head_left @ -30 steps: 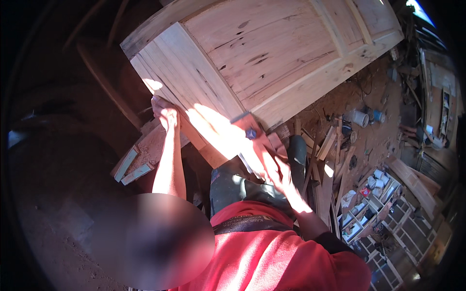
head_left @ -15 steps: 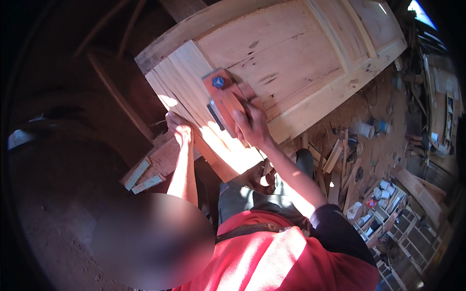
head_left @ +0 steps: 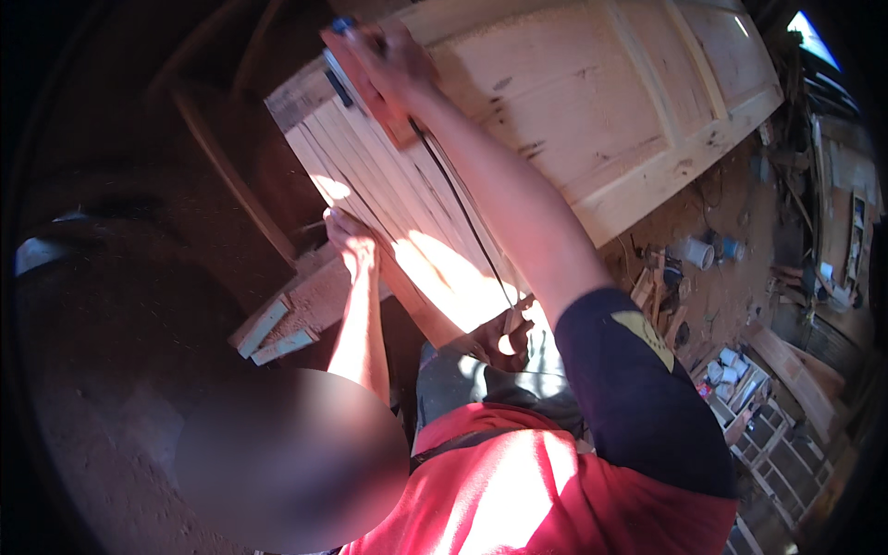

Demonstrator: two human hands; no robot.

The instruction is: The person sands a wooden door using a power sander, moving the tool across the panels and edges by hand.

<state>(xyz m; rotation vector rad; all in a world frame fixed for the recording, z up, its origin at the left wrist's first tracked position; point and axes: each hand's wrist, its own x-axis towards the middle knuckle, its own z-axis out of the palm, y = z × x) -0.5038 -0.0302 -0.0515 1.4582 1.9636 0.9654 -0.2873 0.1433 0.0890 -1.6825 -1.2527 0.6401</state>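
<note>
A large pale wooden panelled door (head_left: 573, 102) lies flat and runs diagonally across the view. My right hand (head_left: 393, 65) is stretched to the door's far left corner and grips a red power tool (head_left: 356, 79) pressed on the slatted part. A thin black cord (head_left: 458, 203) trails back from the tool along my forearm. My left hand (head_left: 350, 239) rests flat on the near left edge of the door with its fingers on the wood. Bright sunlight falls on the slats between my two hands.
A low wooden support with pale blocks (head_left: 277, 324) sits under the door's near corner. A dark plank (head_left: 227, 166) leans at the left. Wood scraps and a white cup (head_left: 694, 252) lie on the dirt floor at the right, with wooden frames (head_left: 768, 425) beyond.
My right hand has pushed the red tool from the near edge up along the slats to the far corner. My left hand has stayed on the door's edge.
</note>
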